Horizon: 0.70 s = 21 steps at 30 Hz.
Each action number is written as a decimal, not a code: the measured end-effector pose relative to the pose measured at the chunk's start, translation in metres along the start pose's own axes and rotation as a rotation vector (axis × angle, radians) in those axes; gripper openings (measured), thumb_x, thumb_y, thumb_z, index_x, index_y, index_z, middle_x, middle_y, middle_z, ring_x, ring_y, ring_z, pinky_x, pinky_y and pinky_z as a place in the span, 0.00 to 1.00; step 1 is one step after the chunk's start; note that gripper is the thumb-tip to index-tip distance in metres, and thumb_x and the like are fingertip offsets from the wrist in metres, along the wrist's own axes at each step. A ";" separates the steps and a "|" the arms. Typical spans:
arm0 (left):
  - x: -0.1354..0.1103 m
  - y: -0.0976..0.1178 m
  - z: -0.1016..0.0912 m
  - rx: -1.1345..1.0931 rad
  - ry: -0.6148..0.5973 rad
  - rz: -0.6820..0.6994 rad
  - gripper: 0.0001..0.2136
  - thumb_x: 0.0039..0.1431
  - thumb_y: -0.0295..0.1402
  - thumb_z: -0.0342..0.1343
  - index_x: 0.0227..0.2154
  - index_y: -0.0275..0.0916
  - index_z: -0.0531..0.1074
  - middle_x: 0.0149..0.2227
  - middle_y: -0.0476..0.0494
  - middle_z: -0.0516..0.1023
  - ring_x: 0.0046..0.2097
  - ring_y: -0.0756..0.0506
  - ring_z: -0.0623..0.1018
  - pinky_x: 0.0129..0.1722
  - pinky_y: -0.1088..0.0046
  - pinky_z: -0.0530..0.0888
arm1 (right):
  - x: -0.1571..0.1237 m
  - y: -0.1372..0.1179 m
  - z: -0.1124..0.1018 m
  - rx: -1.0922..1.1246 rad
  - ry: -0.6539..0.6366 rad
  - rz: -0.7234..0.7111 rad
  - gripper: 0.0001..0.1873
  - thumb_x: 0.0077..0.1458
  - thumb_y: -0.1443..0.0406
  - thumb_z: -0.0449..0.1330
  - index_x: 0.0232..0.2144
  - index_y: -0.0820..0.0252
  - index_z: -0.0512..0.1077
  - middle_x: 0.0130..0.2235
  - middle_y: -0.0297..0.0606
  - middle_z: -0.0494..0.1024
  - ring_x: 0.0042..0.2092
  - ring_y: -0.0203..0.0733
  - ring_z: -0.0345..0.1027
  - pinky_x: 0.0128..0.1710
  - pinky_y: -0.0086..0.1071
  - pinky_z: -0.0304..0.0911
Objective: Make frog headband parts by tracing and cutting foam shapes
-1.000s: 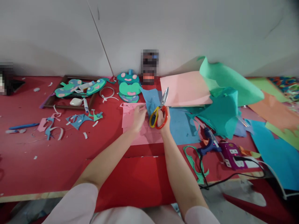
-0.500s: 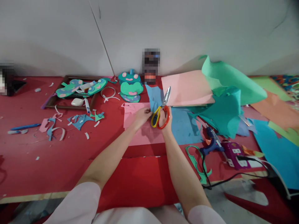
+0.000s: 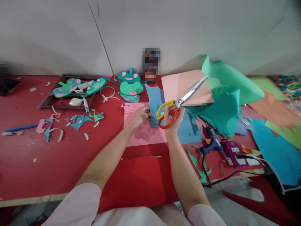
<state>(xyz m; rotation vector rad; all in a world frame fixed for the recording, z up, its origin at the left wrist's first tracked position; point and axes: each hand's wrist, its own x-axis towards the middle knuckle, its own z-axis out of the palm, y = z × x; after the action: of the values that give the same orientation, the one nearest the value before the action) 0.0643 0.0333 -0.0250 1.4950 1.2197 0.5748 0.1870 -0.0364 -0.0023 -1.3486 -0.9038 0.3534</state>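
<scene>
My right hand point(image 3: 175, 124) holds a pair of scissors point(image 3: 190, 93) by its yellow and red handles. The silver blades look closed and point up to the right, over a pale pink sheet point(image 3: 181, 83). My left hand point(image 3: 141, 116) has its fingers pinched at the left edge of a blue felt strip point(image 3: 155, 99). That strip lies partly over a pink felt sheet point(image 3: 138, 138). To the right of it, a larger blue felt sheet point(image 3: 190, 135) is partly hidden under my right hand and wrist.
Several green frog-shaped felt pieces point(image 3: 131, 88) sit at the back, others by a brown frame point(image 3: 53, 105). Felt scraps point(image 3: 78, 121) and a blue pen point(image 3: 21, 128) lie left. Right are a glue gun point(image 3: 213, 141), its cord, a purple power socket point(image 3: 232, 153) and green felt point(image 3: 225, 110).
My right hand has moved slightly right with the scissors, whose blades have swung to the right, away from the blue strip. My left hand stays at the strip's left edge.
</scene>
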 end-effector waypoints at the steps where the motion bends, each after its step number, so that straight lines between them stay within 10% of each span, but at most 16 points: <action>1: 0.000 0.000 0.000 -0.002 -0.001 0.000 0.07 0.48 0.27 0.53 0.19 0.40 0.62 0.20 0.53 0.65 0.23 0.51 0.66 0.25 0.74 0.61 | 0.001 -0.002 0.000 0.014 0.015 -0.007 0.16 0.51 0.59 0.63 0.33 0.53 0.57 0.33 0.32 0.68 0.34 0.37 0.70 0.36 0.35 0.68; 21: 0.007 -0.013 0.006 -0.166 0.020 0.003 0.05 0.49 0.23 0.56 0.23 0.37 0.67 0.22 0.52 0.70 0.25 0.52 0.70 0.28 0.76 0.66 | 0.003 0.024 0.014 0.256 -0.239 0.197 0.26 0.38 0.59 0.69 0.35 0.53 0.58 0.27 0.25 0.72 0.31 0.36 0.73 0.34 0.30 0.68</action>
<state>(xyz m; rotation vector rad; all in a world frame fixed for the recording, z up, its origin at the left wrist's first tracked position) 0.0674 0.0357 -0.0403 1.3545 1.1562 0.6778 0.1853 -0.0189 -0.0238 -1.1753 -0.8892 0.7696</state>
